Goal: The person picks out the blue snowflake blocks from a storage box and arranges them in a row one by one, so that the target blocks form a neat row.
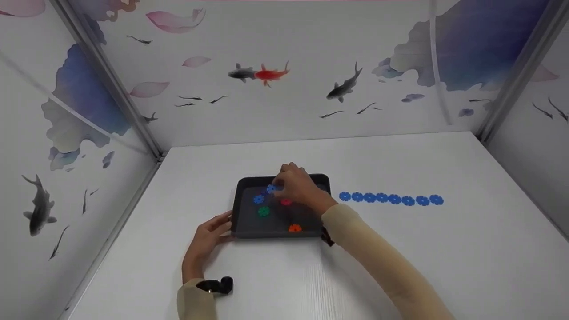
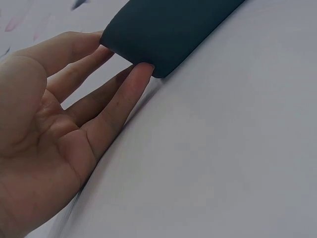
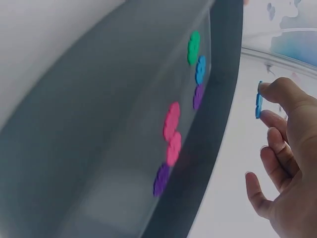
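My right hand [image 1: 294, 182] is above the back part of a dark grey tray [image 1: 306, 233]. Its thumb and index finger pinch a blue flower-shaped plastic disc [image 3: 258, 100], edge-on in the right wrist view; the other fingers are loosely bent. A blue disc [image 1: 259, 199], a green disc [image 1: 263, 211], a pink disc [image 1: 286, 202] and an orange disc [image 1: 295, 228] lie in the tray, with purple discs [image 3: 161, 179] too. The right forearm hides part of it. Fairly straight fingers of my left hand [image 1: 206, 238] touch the tray's left side.
On the white table [image 1: 266, 284], to the right of the tray, several blue discs [image 1: 394, 199] form a row running left to right. Printed panels [image 1: 302, 111] with fish and petals enclose the table at the back and sides.
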The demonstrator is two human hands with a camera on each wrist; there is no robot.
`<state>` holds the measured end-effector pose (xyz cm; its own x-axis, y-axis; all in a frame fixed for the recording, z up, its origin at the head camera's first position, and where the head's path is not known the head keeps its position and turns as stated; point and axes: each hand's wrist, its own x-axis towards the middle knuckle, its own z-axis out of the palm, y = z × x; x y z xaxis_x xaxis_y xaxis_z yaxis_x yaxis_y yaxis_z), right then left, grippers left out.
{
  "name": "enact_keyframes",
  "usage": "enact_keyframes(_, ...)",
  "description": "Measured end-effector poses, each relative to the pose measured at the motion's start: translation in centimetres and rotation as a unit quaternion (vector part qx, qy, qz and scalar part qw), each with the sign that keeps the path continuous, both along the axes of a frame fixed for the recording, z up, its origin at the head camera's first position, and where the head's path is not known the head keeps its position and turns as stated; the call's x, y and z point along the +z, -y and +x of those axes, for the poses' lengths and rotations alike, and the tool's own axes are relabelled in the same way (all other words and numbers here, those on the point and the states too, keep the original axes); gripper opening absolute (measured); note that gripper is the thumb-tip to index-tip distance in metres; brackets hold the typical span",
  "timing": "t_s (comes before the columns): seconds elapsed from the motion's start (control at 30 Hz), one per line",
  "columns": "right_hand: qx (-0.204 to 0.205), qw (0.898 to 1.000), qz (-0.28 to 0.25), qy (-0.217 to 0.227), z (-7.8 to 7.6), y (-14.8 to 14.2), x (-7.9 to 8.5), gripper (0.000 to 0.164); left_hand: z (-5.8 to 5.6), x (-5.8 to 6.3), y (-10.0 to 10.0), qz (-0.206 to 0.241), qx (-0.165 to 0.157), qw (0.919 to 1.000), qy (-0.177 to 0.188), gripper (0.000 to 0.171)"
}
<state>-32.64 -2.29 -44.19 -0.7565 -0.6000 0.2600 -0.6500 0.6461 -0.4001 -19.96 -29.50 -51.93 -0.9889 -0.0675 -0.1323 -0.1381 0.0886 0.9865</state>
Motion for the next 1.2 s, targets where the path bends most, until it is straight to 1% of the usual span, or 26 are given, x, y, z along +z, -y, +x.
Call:
enact_keyframes(0.1, 0.010, 1.000, -0.002, -0.025, 0.1, -1.2, 0.5, 0.026, 0.0, 0.0, 0.1, -0.002, -0.002, 1.0000, -0.004, 0.043)
enact_keyframes(0.23, 0.018, 0.999, -0.006, -0.047, 0.1, -2.8, 1.0, 0.025, -0.1, 0.1, 0.1, -0.004, -0.005, 0.9999, -0.009, 0.044)
enact_keyframes(0.47, 0.006, 0.998, -0.017, -0.055, 0.2, -5.4, 1.6, 0.026, -0.3, 0.2, -0.1, 0.002, -0.002, 1.0000, -0.002, 0.043)
enact_keyframes(0.73, -0.012, 0.999, -0.026, -0.040, 0.4, -8.4, 2.0, 0.026, -0.2, 0.2, -0.2, -0.002, 0.000, 1.0000, 0.003, 0.043)
enact_keyframes(0.93, -0.023, 0.999, -0.030, -0.031, 0.8, -11.1, 1.8, 0.024, -0.1, 0.0, -0.1, -0.013, 0.000, 0.9999, 0.009, 0.043)
enact_keyframes(1.0, -0.023, 0.999, -0.036, -0.028, 1.0, -12.0, 1.8, 0.023, 0.0, 0.0, -0.1, -0.010, 0.000, 0.9999, 0.009, 0.043)
enact_keyframes(1.2, -0.015, 0.998, -0.050, -0.040, 1.3, -14.6, 1.9, 0.024, 0.1, 0.1, -0.1, -0.006, -0.004, 1.0000, -0.002, 0.045)
